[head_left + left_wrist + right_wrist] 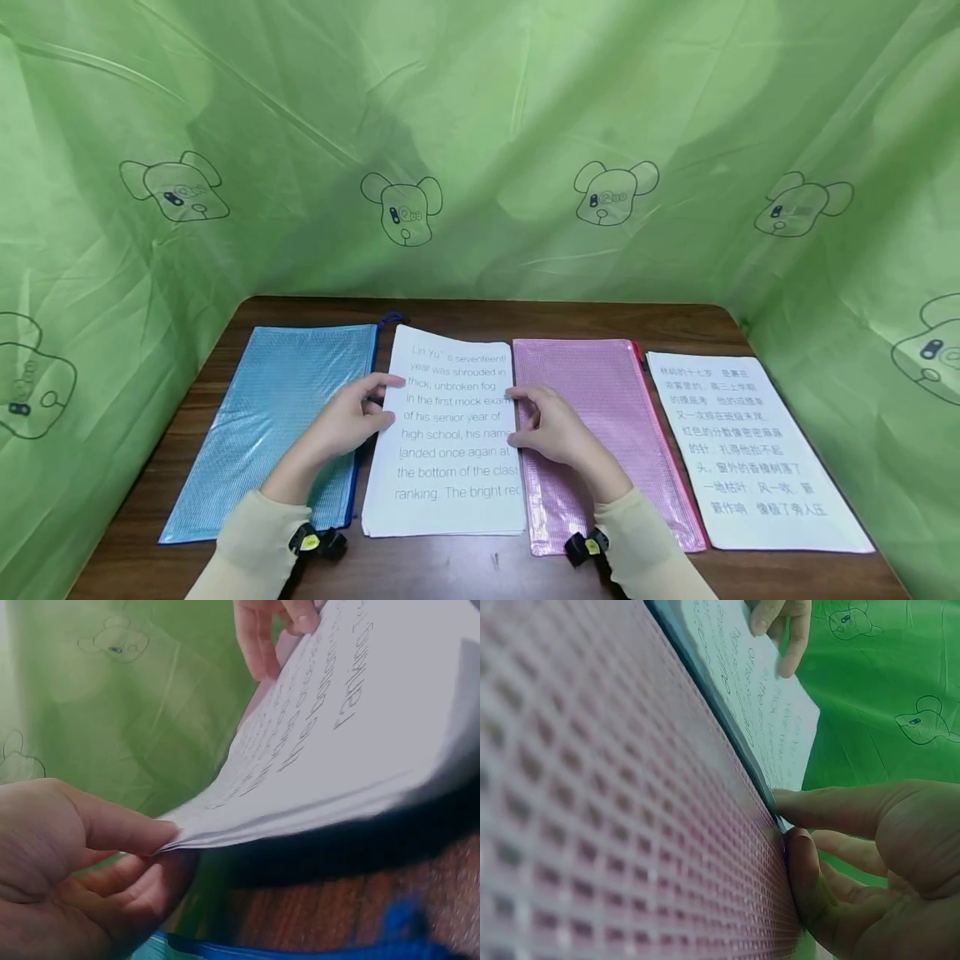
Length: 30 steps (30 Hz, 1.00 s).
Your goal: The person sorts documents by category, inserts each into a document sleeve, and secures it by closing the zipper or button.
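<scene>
A stack of printed paper (pixel 450 512) with large English text lies between two mesh zip pouches, its left side raised and bent. My left hand (pixel 348 421) pinches the stack's left edge; the left wrist view shows the thumb on top and the other fingers (pixel 150 889) beneath. At the opposite edge, my right hand (pixel 551 427) holds the paper between thumb and fingers, just over the pink pouch (pixel 585 362). The blue pouch (pixel 288 383) lies under my left hand and forearm. In the right wrist view, pink mesh (pixel 592 787) fills much of the foreground.
Far right on the brown wooden table (pixel 450 575), a second paper stack (pixel 750 533) with Chinese text lies beside the pink pouch. A blue pull loop (pixel 392 317) sticks out at the blue pouch's top corner. Green curtain (pixel 480 100) with bear-like drawings encloses the table's back and sides.
</scene>
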{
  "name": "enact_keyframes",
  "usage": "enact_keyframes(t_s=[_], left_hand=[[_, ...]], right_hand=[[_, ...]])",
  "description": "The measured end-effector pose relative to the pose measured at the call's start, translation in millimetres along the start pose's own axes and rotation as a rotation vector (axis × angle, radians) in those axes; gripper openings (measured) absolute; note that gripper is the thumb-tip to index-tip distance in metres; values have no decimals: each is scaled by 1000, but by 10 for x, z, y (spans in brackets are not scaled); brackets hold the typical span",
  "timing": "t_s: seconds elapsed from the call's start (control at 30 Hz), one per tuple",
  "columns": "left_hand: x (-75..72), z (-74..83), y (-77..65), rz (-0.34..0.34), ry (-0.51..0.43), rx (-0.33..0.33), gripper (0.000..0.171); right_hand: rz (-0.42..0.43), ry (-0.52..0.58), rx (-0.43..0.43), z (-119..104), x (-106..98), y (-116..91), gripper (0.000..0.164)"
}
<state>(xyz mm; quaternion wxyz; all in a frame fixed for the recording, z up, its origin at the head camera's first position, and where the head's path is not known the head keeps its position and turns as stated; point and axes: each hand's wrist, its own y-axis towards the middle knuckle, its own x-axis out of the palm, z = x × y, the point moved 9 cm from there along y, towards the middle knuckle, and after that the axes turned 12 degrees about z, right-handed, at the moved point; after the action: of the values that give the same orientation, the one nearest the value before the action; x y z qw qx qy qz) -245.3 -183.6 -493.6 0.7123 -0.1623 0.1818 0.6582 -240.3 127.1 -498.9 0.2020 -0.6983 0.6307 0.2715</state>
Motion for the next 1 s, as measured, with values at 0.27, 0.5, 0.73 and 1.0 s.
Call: enact_keyframes(t_s=[0.27, 0.5, 0.73, 1.0], left_hand=[[-143, 186, -2, 109, -50, 76, 45], [-289, 378, -39, 156, -164, 115, 48], [-362, 444, -54, 202, -272, 116, 45], [-322, 466, -63, 211, -327, 132, 46]], right_hand=[[29, 95, -69, -50, -44, 27, 61], [-2, 326, -79, -140, -72, 38, 68], [34, 536, -47, -300, -172, 38, 64], [141, 582, 2, -346, -270, 39, 59]])
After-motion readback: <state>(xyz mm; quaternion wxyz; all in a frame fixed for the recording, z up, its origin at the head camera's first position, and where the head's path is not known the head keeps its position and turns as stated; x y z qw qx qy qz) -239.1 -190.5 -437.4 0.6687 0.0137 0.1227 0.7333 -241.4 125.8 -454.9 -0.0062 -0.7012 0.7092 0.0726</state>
